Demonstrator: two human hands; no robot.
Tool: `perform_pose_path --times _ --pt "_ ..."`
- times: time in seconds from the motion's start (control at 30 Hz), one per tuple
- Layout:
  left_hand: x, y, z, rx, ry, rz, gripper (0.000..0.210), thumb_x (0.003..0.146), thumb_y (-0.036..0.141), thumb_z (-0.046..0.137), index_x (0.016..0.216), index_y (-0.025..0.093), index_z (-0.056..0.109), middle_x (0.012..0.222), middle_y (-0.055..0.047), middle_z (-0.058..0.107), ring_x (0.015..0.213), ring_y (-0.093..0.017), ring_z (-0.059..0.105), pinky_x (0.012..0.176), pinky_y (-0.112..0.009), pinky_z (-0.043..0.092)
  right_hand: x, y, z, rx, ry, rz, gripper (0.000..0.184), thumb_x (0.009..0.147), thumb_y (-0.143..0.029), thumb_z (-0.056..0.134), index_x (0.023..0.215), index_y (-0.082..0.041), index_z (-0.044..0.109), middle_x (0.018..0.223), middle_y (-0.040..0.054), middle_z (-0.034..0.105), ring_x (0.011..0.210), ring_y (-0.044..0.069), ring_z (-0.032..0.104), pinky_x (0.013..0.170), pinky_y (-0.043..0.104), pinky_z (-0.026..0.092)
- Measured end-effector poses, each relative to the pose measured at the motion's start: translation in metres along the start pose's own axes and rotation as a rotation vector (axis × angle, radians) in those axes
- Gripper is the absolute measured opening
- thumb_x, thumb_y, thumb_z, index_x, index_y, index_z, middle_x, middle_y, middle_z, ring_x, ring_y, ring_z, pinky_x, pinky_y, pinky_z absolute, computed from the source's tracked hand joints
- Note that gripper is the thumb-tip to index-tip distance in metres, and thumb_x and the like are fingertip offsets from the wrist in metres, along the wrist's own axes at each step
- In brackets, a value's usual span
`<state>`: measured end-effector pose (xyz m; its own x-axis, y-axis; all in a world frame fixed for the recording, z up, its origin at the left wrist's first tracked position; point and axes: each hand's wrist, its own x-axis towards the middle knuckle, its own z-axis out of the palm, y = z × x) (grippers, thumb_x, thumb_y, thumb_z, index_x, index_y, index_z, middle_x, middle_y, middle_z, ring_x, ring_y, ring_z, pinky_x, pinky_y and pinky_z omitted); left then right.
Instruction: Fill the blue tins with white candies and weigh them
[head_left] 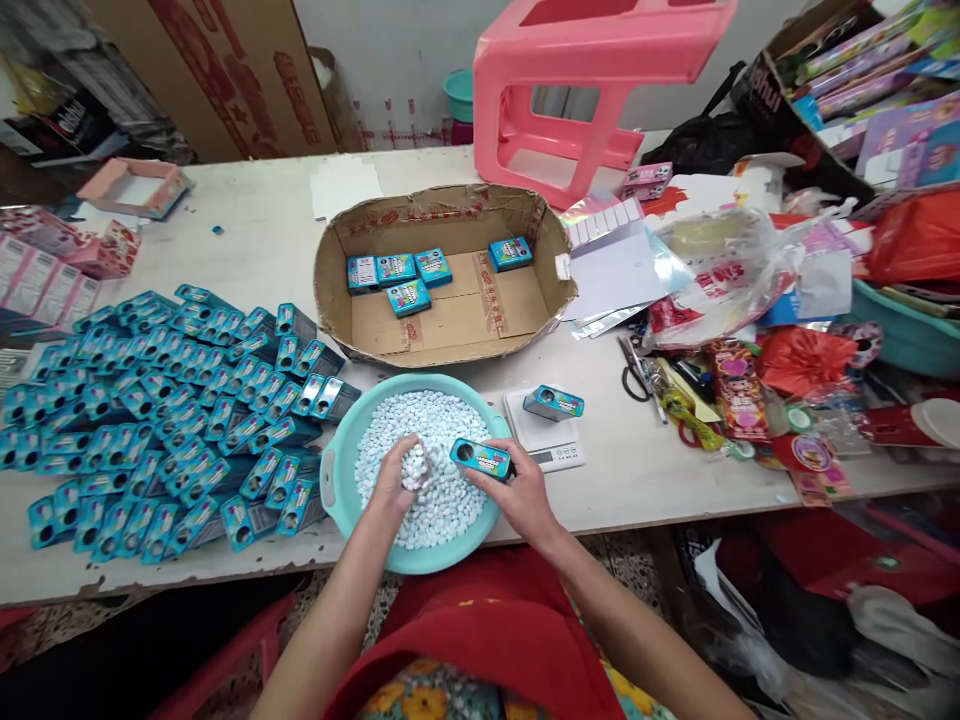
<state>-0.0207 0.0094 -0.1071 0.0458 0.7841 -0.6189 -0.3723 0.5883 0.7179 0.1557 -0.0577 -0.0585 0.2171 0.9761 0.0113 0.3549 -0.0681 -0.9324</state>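
A turquoise basin (335,500) full of small pale candies (450,420) stands at the table's front edge. Inside it, my left hand (394,475) is cupped round a heap of these candies. My right hand (521,490) grips a small blue candy box (480,457) over the basin's right side; a dark round hole shows in its top. Just right of the basin, another blue box (553,402) rests on a white digital scale (534,428). Many blue boxes with round holes (180,400) stand in rows at the left.
Behind the basin, a cut-down cardboard box (450,345) holds several blue boxes. A pink plastic stool (600,60) stands at the back. Scissors (636,370), plastic bags (720,270) and mixed packaging crowd the right side. Pink boxes (45,285) stand far left.
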Motion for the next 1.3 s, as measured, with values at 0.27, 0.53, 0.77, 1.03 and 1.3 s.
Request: perform_pose_path --times 0.27,0.53,0.77,1.03,1.3 --pt "-0.044 0.046 0.024 -0.351 -0.175 0.258 0.019 0.074 0.031 0.058 0.065 0.016 0.051 0.063 0.0 0.053 0.059 -0.013 0.056 0.056 -0.025 0.046 0.001 -0.019 0.028 -0.257 -0.143 -0.262 0.026 0.074 -0.022 0.068 0.098 -0.022 0.059 0.093 0.0052 0.062 0.09 0.023 0.057 0.079 0.036 0.046" --pt "-0.045 0.046 0.025 -0.28 -0.129 0.394 0.019 0.077 0.033 0.058 0.07 0.017 0.052 0.062 0.001 0.054 0.056 -0.013 0.057 0.057 -0.026 0.047 0.005 -0.026 0.045 -0.324 -0.207 -0.286 0.029 0.069 -0.023 0.073 0.096 -0.023 0.061 0.091 0.0038 0.064 0.088 0.023 0.058 0.077 0.035 0.045" --pt "-0.045 0.055 0.029 -0.24 -0.05 0.392 0.024 0.076 0.035 0.062 0.066 0.016 0.048 0.061 0.002 0.052 0.054 -0.01 0.054 0.055 -0.024 0.046 0.009 -0.034 0.042 -0.292 -0.182 -0.261 0.029 0.071 -0.027 0.073 0.097 -0.023 0.062 0.091 0.004 0.064 0.088 0.022 0.059 0.077 0.034 0.045" --pt "-0.048 0.052 0.038 -0.249 -0.033 0.393 0.025 0.077 0.037 0.061 0.067 0.016 0.05 0.061 0.002 0.051 0.054 -0.01 0.054 0.054 -0.023 0.044 0.011 -0.035 0.033 -0.277 -0.177 -0.243 0.03 0.069 -0.026 0.074 0.097 -0.024 0.063 0.09 0.0035 0.064 0.089 0.023 0.059 0.078 0.035 0.045" --pt "-0.056 0.05 0.046 -0.18 -0.03 0.449 0.033 0.083 0.043 0.053 0.064 0.016 0.053 0.056 0.0 0.053 0.056 -0.013 0.058 0.059 -0.025 0.046 0.009 -0.033 0.03 -0.226 -0.167 -0.205 0.03 0.068 -0.025 0.075 0.096 -0.024 0.064 0.09 0.0029 0.063 0.088 0.022 0.059 0.077 0.033 0.046"
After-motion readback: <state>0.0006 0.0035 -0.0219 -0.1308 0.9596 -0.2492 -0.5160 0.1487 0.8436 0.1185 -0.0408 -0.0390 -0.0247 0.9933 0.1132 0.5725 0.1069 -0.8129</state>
